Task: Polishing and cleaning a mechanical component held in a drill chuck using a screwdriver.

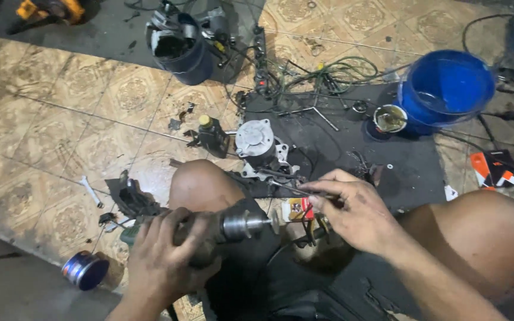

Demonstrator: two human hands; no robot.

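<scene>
Red-and-yellow packet (298, 209) between left hand (165, 252), right hand (352, 211)

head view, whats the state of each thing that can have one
left hand: gripped around the drill
drill: held level, chuck pointing right
right hand: pinching a thin metal rod
thin metal rod: held, slanted up to the left
blue bucket: upright, open
dark bucket: upright, open, stuffed with parts
small tin: open, no lid
wrench: lying flat on the tiles
</scene>
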